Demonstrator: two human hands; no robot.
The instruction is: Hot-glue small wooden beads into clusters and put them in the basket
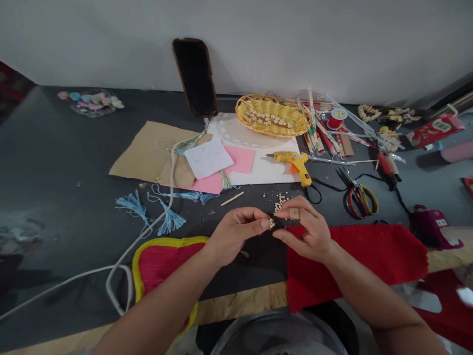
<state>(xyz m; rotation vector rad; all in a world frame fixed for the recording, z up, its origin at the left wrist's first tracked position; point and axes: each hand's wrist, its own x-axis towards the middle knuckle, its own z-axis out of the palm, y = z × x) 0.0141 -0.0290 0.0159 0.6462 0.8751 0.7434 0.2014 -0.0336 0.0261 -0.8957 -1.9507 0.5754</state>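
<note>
The left hand pinches a small cluster of pale round beads between thumb and index finger. Just beside it, the right hand has its thumb and index finger parted, a beige patch on one finger — whether it holds anything, I cannot tell. Loose pale round beads lie scattered just beyond the fingertips, on the dark grey counter.

The counter's pale wooden front edge runs beneath both forearms. A red felt sheet under the right forearm overhangs that edge. Grey surface stretches from the left hand toward the light blue tassels, and a broader expanse lies at far left; the right side is crowded, with red-and-yellow-handled scissors and a yellow glue gun.

Farther back, an oval yellow woven basket holds pale beaded pieces — loosely in a row. A clear plastic bag at back left contains pastel balls.
</note>
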